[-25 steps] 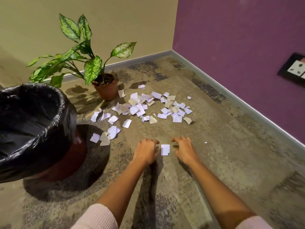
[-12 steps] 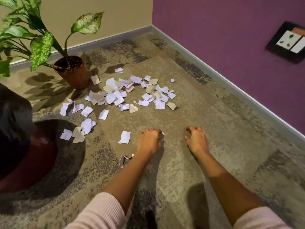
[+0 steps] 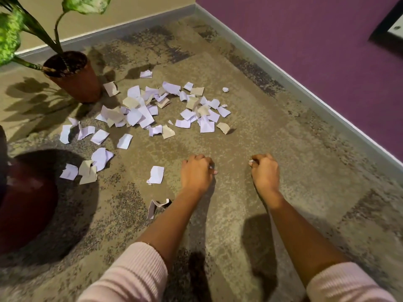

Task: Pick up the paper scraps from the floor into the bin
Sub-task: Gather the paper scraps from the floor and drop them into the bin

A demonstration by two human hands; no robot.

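Both of my hands are down on the carpeted floor (image 3: 239, 131), knuckles up, with bare carpet between them. The left hand (image 3: 197, 172) has its fingers curled under. A pale bit shows at its fingertips, and I cannot tell whether that is a nail or paper, so I cannot say if it holds anything. The right hand (image 3: 265, 171) is curled the same way, with a small white speck at its fingertips, and again I cannot tell.

1 paper scrap (image 3: 156, 175) lies flat just left of the left hand, not touching it. Another curled scrap (image 3: 152, 207) sits nearer me, beside the left forearm. The main scatter of paper scraps (image 3: 139, 114), lilac and tan, lies farther out, reaching the terracotta plant pot (image 3: 75, 80). A few more scraps (image 3: 85, 171) lie near the bin (image 3: 28, 203), which stands at the left edge, mostly out of frame. A purple wall (image 3: 305, 51) runs along the right.
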